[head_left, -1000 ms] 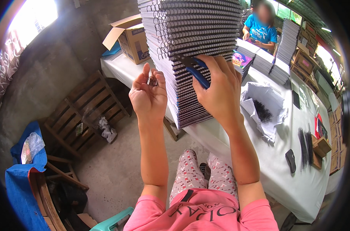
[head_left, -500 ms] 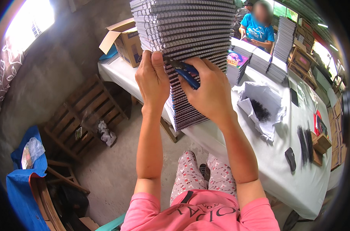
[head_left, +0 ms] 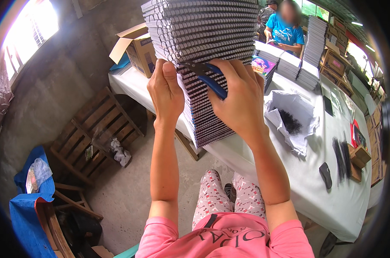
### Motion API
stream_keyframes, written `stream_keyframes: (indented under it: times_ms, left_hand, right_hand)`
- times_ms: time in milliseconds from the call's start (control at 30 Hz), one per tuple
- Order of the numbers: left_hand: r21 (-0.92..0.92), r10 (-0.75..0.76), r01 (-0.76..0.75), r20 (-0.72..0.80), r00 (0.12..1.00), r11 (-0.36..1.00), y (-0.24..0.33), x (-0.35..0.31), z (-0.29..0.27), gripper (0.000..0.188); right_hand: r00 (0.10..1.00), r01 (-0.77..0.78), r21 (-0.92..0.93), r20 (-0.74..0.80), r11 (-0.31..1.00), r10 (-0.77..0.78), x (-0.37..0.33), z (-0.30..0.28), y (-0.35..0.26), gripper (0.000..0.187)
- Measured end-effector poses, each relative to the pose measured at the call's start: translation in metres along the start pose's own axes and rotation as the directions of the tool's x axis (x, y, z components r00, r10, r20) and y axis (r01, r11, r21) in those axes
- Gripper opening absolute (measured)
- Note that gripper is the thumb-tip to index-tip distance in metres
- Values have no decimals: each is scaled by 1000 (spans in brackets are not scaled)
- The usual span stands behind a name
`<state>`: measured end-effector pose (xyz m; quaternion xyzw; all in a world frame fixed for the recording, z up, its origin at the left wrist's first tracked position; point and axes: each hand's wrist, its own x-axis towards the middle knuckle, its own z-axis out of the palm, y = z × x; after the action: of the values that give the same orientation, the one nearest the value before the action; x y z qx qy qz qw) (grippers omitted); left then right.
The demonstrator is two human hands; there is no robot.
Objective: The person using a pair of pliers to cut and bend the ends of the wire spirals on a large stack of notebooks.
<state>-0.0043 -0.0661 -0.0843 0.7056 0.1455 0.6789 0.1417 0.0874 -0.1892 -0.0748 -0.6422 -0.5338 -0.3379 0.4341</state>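
Blue-handled cutters [head_left: 213, 86], clasped by fingers of the right hand [head_left: 241, 98], pointed at a corner of the coil-bound notebook stack [head_left: 214, 45]; below it the surface [head_left: 306, 182] ended and floor [head_left: 132, 187] began. The left hand [head_left: 166, 89], palm-up a second earlier, had curled there; its fingers' hold couldn't be told.

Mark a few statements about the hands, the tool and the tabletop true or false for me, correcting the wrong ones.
1. The right hand holds the blue-handled pliers. True.
2. The left hand hangs well away from the stack. False: the left hand is raised at the near corner of the stack of spiral-bound books.
3. A white container with dark scraps in it sits right of the stack. True.
4. The cardboard box left of the stack is closed. False: the cardboard box has a flap standing open.
5. A person in a blue shirt is beyond the stack, to its right. True.
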Motion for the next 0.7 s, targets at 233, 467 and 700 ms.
stream_keyframes:
  times_ms: [233,467,700]
  left_hand:
    - [39,48,-49,11,999,998,-3,-3,0,45]
    - [121,65,-46,-159,985,992,1,-5,1,36]
    - [-872,-531,434,484,696,-225,-11,-8,-9,29]
  right_hand:
    - [998,-26,45,60,999,23,2,14,-3,38]
    - [987,-69,103,149,992,53,3,15,8,36]
    - [994,-107,360,66,927,89,-1,6,15,37]
